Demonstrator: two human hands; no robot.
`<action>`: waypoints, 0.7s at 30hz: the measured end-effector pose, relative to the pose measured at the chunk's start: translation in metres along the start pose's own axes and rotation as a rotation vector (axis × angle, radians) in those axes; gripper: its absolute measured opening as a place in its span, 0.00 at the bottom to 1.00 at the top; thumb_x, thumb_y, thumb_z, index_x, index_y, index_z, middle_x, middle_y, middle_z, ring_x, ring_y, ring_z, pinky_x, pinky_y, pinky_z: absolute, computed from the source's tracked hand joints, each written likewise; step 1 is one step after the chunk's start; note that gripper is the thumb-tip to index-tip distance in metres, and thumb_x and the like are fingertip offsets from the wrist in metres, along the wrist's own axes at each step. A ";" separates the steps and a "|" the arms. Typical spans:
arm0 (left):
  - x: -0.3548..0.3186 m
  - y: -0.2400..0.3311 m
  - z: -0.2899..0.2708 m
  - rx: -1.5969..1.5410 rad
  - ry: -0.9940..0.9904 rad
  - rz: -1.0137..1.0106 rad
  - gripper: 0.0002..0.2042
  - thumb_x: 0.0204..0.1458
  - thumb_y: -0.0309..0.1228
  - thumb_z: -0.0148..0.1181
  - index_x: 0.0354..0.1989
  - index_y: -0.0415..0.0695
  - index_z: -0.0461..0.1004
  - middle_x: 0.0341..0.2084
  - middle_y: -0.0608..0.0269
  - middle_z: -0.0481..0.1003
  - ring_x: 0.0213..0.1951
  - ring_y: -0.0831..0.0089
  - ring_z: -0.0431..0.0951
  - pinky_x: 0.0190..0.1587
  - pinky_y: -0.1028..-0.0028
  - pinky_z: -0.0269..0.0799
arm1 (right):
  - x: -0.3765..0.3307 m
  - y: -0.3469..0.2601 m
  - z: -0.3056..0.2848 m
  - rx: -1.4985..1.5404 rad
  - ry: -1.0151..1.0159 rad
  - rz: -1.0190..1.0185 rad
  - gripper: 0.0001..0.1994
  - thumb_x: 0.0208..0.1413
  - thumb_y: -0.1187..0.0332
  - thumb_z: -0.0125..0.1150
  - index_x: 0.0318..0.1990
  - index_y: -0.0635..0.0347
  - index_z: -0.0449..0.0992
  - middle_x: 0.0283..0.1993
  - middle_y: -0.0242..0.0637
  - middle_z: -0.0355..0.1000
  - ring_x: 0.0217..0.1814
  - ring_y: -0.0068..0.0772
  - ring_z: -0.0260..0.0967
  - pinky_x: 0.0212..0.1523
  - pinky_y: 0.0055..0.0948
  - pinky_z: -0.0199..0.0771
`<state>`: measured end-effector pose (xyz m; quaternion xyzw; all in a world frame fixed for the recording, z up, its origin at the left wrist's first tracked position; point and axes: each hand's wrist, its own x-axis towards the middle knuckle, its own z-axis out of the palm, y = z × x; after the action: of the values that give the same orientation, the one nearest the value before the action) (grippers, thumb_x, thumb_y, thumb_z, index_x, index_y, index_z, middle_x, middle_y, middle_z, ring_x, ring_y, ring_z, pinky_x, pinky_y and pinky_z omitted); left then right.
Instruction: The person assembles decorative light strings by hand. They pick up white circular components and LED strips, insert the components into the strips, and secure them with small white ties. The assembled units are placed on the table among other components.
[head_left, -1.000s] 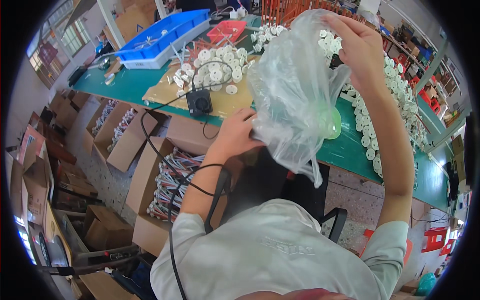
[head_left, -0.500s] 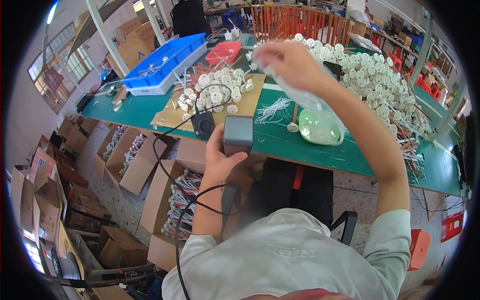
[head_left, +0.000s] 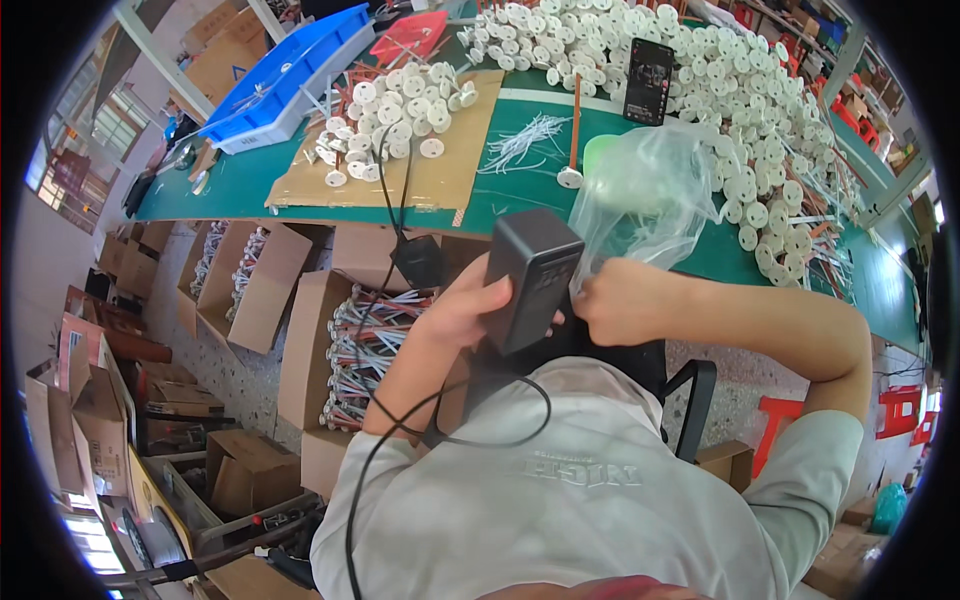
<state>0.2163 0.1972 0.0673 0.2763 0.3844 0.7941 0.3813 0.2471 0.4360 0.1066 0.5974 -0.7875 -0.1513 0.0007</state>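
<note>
My left hand (head_left: 462, 312) is wrapped round a dark grey block-shaped device, which looks like a power bank (head_left: 532, 285), held tilted in front of the table edge. My right hand (head_left: 622, 303) is closed in a fist at the gathered lower end of a clear plastic bag (head_left: 655, 215), just right of the power bank. The bag spreads up over the table and partly covers a light green bowl (head_left: 603, 155). A black adapter (head_left: 420, 262) on a black cable hangs left of the power bank. A brown-stemmed piece with a white disc (head_left: 570, 178) lies beside the bowl.
White discs on stems (head_left: 740, 130) are heaped at the right, with a phone (head_left: 648, 82) standing before them. A smaller disc pile (head_left: 400, 105) rests on a cardboard sheet (head_left: 450, 170). White strips (head_left: 525, 142), a blue tray (head_left: 285, 80) and boxes of stemmed pieces (head_left: 310, 350) stand nearby.
My right hand has come down from above the table toward my body, drawing the bag with it. My left hand has moved right with the power bank and tilted it.
</note>
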 end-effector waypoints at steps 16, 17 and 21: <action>0.023 0.015 -0.025 0.045 0.033 0.174 0.45 0.52 0.54 0.63 0.71 0.40 0.49 0.67 0.36 0.53 0.47 0.50 0.80 0.43 0.53 0.82 | -0.035 0.030 -0.065 -0.078 0.741 0.547 0.10 0.44 0.78 0.62 0.36 0.65 0.78 0.32 0.42 0.74 0.30 0.37 0.75 0.26 0.29 0.75; 0.020 0.004 -0.022 -0.009 0.007 0.192 0.46 0.51 0.53 0.65 0.70 0.40 0.49 0.67 0.35 0.52 0.47 0.50 0.80 0.43 0.53 0.81 | -0.041 0.031 -0.071 -0.072 0.766 0.625 0.11 0.46 0.80 0.62 0.39 0.67 0.78 0.36 0.44 0.76 0.33 0.37 0.77 0.30 0.27 0.76; 0.020 -0.022 0.008 -0.098 -0.065 0.288 0.48 0.45 0.48 0.72 0.69 0.37 0.51 0.66 0.38 0.55 0.47 0.55 0.79 0.46 0.59 0.79 | -0.031 0.012 -0.076 0.706 0.985 0.967 0.11 0.55 0.82 0.58 0.46 0.70 0.78 0.39 0.46 0.79 0.38 0.34 0.79 0.33 0.25 0.77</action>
<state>0.2202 0.2259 0.0564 0.3351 0.2893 0.8490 0.2885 0.2591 0.4503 0.1876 0.1506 -0.8711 0.4088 0.2265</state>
